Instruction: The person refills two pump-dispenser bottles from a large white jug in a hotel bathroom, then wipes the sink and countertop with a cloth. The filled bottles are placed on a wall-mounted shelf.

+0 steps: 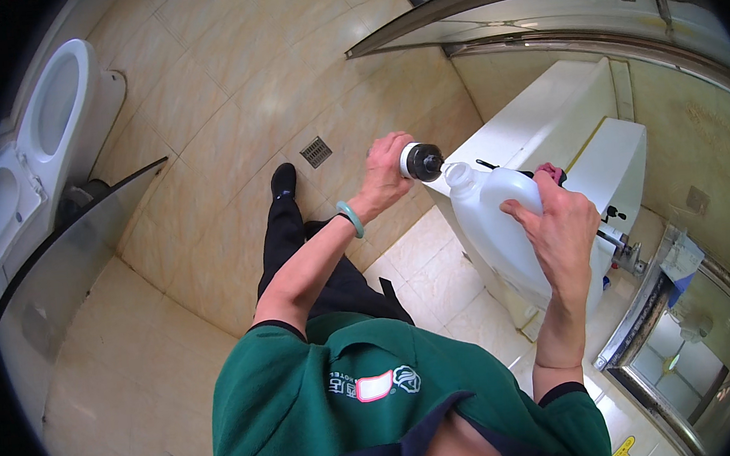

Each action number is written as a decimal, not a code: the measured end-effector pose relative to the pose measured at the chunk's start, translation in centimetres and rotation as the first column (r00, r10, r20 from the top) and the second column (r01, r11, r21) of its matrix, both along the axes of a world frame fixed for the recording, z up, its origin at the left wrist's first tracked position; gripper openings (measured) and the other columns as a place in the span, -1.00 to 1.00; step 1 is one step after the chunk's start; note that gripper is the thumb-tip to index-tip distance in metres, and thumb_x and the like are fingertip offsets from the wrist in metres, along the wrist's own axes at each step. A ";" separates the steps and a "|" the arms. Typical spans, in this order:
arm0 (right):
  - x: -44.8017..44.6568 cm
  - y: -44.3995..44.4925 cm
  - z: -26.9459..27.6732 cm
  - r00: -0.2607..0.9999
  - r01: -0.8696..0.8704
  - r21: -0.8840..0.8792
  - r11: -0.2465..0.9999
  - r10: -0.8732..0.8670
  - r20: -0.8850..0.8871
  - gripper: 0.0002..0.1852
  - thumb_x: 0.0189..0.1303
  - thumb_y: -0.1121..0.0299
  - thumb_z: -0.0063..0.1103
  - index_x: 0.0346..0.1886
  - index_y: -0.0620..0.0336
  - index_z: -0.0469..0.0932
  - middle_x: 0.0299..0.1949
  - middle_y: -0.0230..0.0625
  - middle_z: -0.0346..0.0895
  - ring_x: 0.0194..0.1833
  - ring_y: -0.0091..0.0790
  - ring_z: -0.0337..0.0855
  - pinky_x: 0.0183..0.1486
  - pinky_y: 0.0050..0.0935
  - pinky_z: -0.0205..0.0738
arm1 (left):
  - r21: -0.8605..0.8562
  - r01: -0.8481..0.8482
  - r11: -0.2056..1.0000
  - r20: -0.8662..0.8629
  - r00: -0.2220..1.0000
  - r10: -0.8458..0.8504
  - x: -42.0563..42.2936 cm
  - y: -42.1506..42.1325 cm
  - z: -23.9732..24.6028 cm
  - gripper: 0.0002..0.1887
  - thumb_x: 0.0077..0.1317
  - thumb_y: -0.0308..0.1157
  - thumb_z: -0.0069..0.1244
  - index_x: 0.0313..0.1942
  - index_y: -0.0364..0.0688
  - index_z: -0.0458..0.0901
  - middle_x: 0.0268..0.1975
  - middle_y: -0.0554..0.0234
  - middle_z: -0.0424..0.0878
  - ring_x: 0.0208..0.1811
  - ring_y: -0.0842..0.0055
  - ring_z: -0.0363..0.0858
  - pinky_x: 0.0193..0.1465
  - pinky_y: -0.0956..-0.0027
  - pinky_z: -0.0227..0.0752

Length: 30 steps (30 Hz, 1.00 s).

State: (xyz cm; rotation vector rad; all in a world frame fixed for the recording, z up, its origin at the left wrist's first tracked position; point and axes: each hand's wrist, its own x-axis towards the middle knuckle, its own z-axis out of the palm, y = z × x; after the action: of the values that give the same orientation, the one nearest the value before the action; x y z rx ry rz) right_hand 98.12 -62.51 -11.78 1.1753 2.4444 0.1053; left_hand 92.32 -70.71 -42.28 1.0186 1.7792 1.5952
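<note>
My left hand (389,173) is wrapped around a small bottle with a black top (423,161), tilted on its side so that its nozzle points at the open neck of a large translucent white plastic jug (500,224). Nozzle and neck are very close; whether they touch is hard to tell. With my right hand (557,219) I grip the jug by its handle, fingers hidden behind it and thumb showing on the near side. The jug leans with its neck towards the bottle, over a white counter-like ledge. A pale green bangle (351,219) circles my left wrist.
Near the jug, a pink item (550,170) rests by the white ledge (523,119). A metal faucet (630,258) and a framed mirror (677,358) are at right. A floor drain (316,152) lies ahead; a toilet (59,104) and curved glass panel (84,250) stand left.
</note>
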 end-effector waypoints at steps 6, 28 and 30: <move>0.1 -0.1 0.0 1.000 -0.028 0.012 1.000 0.028 -0.010 -0.58 -0.02 0.04 0.47 -0.36 0.17 0.52 -0.55 -0.13 0.62 -0.47 -0.02 0.66 -0.38 -0.17 0.49 | -0.017 0.007 1.000 -0.012 1.000 -0.007 0.1 0.0 0.1 -0.42 -0.16 -0.58 0.26 -0.02 -0.18 0.52 -0.01 0.03 0.57 0.03 0.05 0.56 0.07 0.14 0.49; 0.5 -0.5 0.4 0.995 0.023 0.007 1.000 -0.022 -0.092 -0.67 -0.07 0.16 0.51 -0.41 0.17 0.58 -0.52 -0.19 0.65 -0.50 -0.11 0.65 -0.43 -0.22 0.45 | 0.047 0.020 0.999 0.027 0.999 -0.021 0.0 0.1 1.5 -0.46 -0.16 -0.59 0.22 -0.07 -0.18 0.51 -0.04 0.07 0.56 -0.02 0.05 0.50 0.06 0.10 0.40; 0.7 -0.5 0.5 0.995 0.036 0.004 0.999 -0.035 -0.096 -0.67 -0.07 0.16 0.50 -0.42 0.17 0.57 -0.52 -0.19 0.65 -0.49 -0.10 0.65 -0.43 -0.21 0.45 | 0.049 0.020 0.999 0.035 0.999 -0.021 -0.2 0.1 1.9 -0.46 -0.16 -0.59 0.22 -0.07 -0.18 0.51 -0.04 0.05 0.56 -0.02 0.04 0.50 0.05 0.10 0.40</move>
State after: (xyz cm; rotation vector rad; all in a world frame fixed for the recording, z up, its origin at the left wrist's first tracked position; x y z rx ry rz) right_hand 98.85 -63.00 -11.32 1.2527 2.5063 0.0468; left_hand 92.16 -70.56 -40.34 1.0212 1.7089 1.6409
